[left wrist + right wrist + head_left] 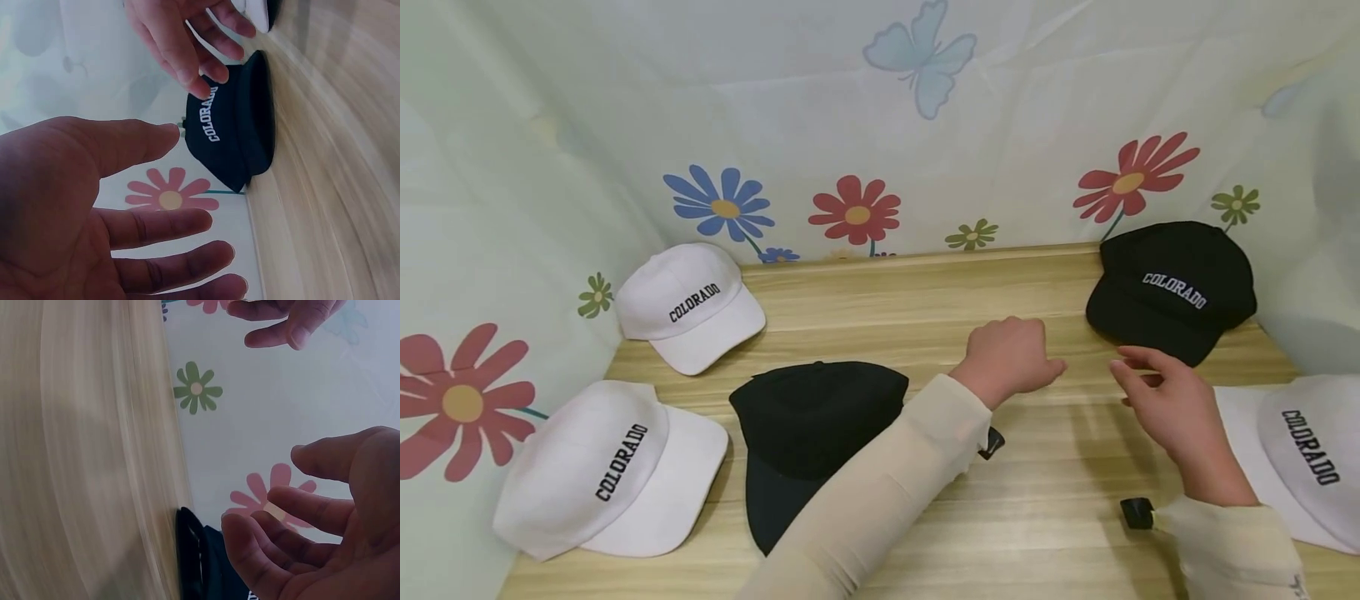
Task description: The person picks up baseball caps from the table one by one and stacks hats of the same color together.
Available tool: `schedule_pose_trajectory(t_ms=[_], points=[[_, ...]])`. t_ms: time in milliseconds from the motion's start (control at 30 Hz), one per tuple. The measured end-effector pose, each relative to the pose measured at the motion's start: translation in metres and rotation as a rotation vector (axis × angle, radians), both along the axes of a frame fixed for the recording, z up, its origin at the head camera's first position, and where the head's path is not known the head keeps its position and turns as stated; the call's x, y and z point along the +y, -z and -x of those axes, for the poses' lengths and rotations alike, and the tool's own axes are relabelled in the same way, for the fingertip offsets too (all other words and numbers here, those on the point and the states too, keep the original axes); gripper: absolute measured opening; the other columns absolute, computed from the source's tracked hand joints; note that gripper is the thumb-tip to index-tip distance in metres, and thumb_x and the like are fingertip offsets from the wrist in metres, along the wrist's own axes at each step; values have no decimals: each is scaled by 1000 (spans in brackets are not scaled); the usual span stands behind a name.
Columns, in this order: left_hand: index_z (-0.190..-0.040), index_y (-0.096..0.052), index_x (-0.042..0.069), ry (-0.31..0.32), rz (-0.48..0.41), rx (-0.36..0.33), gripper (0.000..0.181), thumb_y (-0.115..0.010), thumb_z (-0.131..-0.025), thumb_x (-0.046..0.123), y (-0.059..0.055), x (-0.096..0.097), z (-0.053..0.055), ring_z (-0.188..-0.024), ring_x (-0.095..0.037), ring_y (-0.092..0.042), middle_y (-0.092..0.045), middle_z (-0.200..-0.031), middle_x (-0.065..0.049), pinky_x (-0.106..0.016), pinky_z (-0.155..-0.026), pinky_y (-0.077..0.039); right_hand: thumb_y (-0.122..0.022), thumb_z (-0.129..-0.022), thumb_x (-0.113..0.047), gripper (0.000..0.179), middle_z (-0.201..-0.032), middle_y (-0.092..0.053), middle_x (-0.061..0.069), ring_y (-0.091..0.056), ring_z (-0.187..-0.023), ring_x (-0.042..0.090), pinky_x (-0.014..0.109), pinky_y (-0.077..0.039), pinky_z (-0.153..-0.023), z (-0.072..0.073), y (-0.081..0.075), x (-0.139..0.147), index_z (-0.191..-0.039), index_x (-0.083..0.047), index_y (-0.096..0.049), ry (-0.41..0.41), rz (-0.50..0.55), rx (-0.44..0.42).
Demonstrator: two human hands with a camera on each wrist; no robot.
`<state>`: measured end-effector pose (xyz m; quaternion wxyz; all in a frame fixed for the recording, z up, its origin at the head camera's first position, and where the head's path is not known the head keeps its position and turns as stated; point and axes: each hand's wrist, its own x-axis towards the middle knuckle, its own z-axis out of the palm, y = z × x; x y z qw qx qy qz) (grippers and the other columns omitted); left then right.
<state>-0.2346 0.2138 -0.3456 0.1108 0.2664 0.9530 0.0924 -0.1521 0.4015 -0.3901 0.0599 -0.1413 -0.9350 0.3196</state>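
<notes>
My left hand (1011, 358) hovers over the middle of the table, its thumb pointing right and its fingers spread and relaxed in the left wrist view, holding nothing. Facing it, my right hand (1172, 417) is raised with loosely bent fingers and a gap between thumb and fingers. Nearest the right hand is a black baseball cap (1183, 262) with white COLORADO lettering, at the back right; the hand looks apart from it in the right wrist view. A second black cap (812, 417) lies partly behind my left sleeve, its front turned from view.
Two white COLORADO caps stand on the left, one at the back (681, 283) and one nearer (595, 467). Another white cap (1311, 450) sits at the right edge, partly cut off. A flower-printed cloth (1022, 133) walls in the wooden table (1000, 508).
</notes>
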Motion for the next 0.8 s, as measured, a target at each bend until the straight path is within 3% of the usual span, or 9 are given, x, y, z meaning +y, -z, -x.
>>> schedule_pose_trajectory(t_ms=[167, 300, 400, 533, 667, 767, 800], points=[[-69, -58, 22, 0, 2, -15, 39, -55, -92, 53, -1, 8, 9, -62, -11, -57, -59, -69, 6, -29, -49, -45, -46, -98, -49, 61, -127, -57, 25, -69, -82, 28, 22, -47, -57, 2, 1, 9, -137, -3, -51, 43, 12, -27], [-70, -59, 22, 3, 1, -26, 37, -55, -92, 52, 0, 13, 15, -63, -12, -57, -58, -69, 6, -29, -49, -45, -46, -98, -50, 61, -126, -57, 24, -65, -73, 11, 19, -47, -57, 4, 1, 17, -138, -4, -51, 72, 25, -43], [-80, -60, 23, -2, 4, -28, 32, -55, -92, 52, 2, 19, 21, -67, -12, -58, -60, -75, 6, -29, -51, -46, -46, -98, -48, 61, -126, -56, 25, -56, -66, -5, 17, -46, -56, 5, 3, 23, -139, -3, -50, 83, 28, -45], [-104, -61, 24, -10, 8, 3, 34, -54, -91, 55, 7, 29, 27, -82, -16, -63, -62, -95, 4, -30, -61, -49, -44, -99, -48, 63, -129, -53, 26, -48, -63, -12, 16, -44, -56, 7, 4, 30, -141, -2, -47, 102, 28, -54], [-123, -58, 26, -20, 14, 30, 46, -53, -91, 58, 10, 37, 30, -97, -19, -61, -59, -110, 3, -31, -74, -51, -43, -99, -47, 63, -132, -50, 27, -61, -88, 17, 21, -41, -62, 10, 3, 36, -142, -2, -45, 122, 15, -55], [-127, -55, 28, -31, 28, 34, 49, -53, -91, 59, 11, 42, 33, -102, -18, -58, -58, -115, 3, -31, -80, -50, -43, -100, -46, 62, -136, -48, 28, -50, -113, 40, 25, -38, -67, 14, 2, 39, -144, -2, -43, 142, 16, -56], [-128, -54, 28, -33, 31, 37, 49, -52, -91, 59, 12, 43, 34, -103, -18, -57, -57, -116, 3, -31, -81, -50, -43, -100, -45, 62, -136, -48, 28, -48, -115, 42, 27, -38, -68, 16, 2, 40, -144, -2, -43, 150, 20, -57]])
